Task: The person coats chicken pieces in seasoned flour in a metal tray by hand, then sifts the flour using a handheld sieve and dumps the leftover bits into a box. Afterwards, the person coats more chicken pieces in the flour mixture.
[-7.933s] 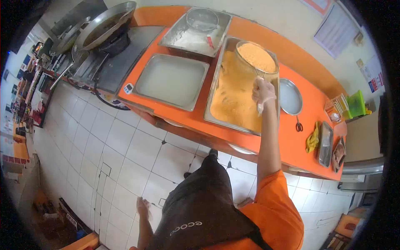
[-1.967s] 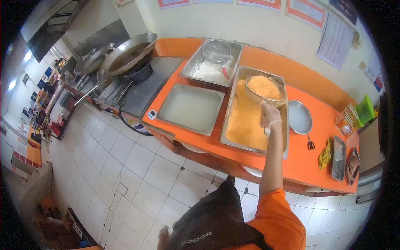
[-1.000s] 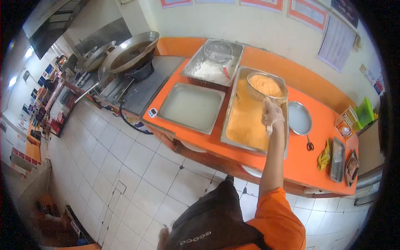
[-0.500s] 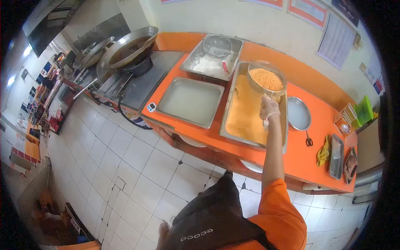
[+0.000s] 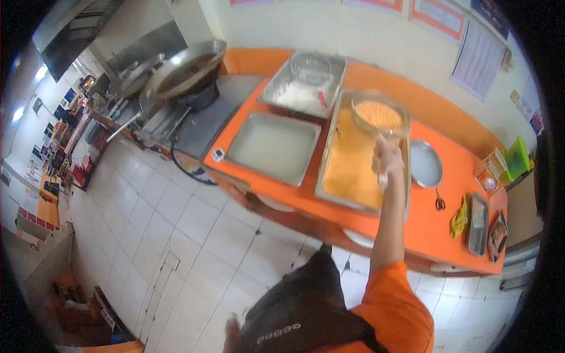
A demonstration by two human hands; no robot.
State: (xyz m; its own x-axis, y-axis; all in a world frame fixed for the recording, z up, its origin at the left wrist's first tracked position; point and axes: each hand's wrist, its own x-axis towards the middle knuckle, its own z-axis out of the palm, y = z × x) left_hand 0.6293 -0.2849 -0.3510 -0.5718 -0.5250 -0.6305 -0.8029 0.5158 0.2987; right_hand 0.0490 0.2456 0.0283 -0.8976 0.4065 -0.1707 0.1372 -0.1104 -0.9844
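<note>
My right hand (image 5: 388, 159), in a clear glove, is closed round the handle of a round wire sieve (image 5: 393, 130). Orange crumbs (image 5: 378, 115) fill part of the sieve, which is over the far end of a deep metal tray (image 5: 318, 191). Fine orange powder (image 5: 352, 170) covers the bottom of that tray. Low at the picture's bottom, my left hand (image 5: 232, 330) hangs beside the dark apron, above the floor; its fingers are blurred and partly cut off. Left of the powder tray sits a tray of cloudy liquid (image 5: 273, 147).
A tray of white flour (image 5: 297, 97) with another sieve stands behind. A large wok (image 5: 189, 73) rests on the stove at left. On the orange counter's right are a round pan (image 5: 426, 165), scissors (image 5: 440, 203), a yellow cloth (image 5: 460, 217), small trays (image 5: 478, 226) and a green holder (image 5: 518, 159).
Since the earliest frame, the view has shifted and the left hand has come closer to the apron. The right hand keeps hold of the sieve, which has moved slightly over the same tray.
</note>
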